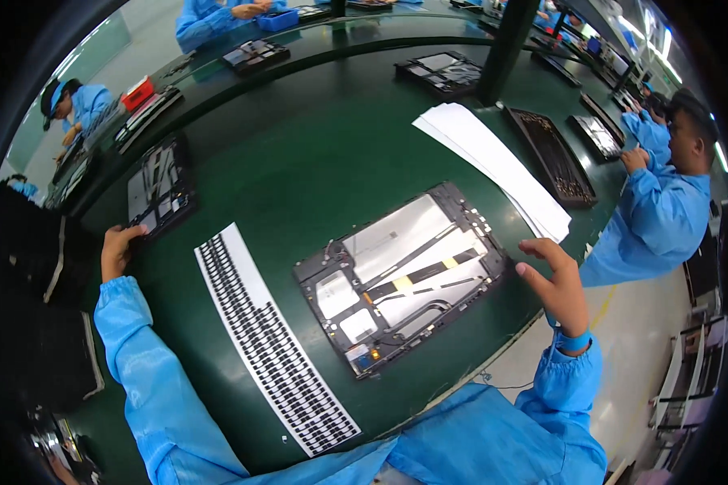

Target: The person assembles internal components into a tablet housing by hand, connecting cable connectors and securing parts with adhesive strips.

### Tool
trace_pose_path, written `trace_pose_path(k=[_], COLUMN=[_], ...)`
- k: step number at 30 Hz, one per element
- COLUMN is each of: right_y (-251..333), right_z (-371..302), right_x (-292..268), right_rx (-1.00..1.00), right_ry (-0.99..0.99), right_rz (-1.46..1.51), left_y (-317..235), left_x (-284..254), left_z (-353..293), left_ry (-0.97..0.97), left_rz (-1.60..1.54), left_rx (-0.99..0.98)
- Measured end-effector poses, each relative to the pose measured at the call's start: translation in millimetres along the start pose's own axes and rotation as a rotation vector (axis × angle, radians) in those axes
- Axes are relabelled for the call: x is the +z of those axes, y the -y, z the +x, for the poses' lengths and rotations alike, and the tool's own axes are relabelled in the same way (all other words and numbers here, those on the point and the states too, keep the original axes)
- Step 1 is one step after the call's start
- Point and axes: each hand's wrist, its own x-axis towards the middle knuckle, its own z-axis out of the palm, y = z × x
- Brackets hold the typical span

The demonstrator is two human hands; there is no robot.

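An opened tablet (396,279), its silvery battery cells, black flex cables and yellow tape strips exposed, lies on the green table in front of me. Just off its right edge is my right hand (556,284), thumb and fingers apart, holding nothing. At the far left my left hand (118,252) grips the near corner of a second opened tablet (160,187); some of its fingers are hidden. Between the two tablets lies a white sheet of small black stickers (279,343), with part of its upper right side bare.
Blank white sheets (493,166) are fanned out beyond the right hand, beside a dark tray of small parts (552,153). A dark post (505,52) rises from the table's far side. Another opened tablet (441,71) lies near it. A co-worker (663,186) sits at the right.
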Motion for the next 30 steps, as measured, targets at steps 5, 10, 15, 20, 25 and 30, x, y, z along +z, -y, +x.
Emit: trace_pose_path(k=[5, 10, 15, 20, 25, 30], right_y=[-23, -24, -7, -6, 49, 20], right_z=[2, 15, 23, 36, 31, 4], right_x=[10, 16, 16, 17, 37, 28], right_rx=[0.156, 0.120, 0.043, 0.087, -0.067, 0.522], right_ry=[-0.061, -0.079, -0.062, 0.076, 0.557, 0.140], right_rz=[0.235, 0.298, 0.434, 0.681, 1.817, 1.735], left_y=[5, -32, -76, -126, -147, -142], left_x=[-8, 17, 30, 59, 111, 140], left_z=[9, -15, -62, -192, -285, -331], left_ry=[0.121, -0.002, 0.012, 0.185, 0.724, 0.884], left_rz=[-0.222, -0.552, -0.682, -0.814, -0.613, -0.721], left_rx=[-0.061, 0.134, 0.254, 0.318, 0.258, 0.043])
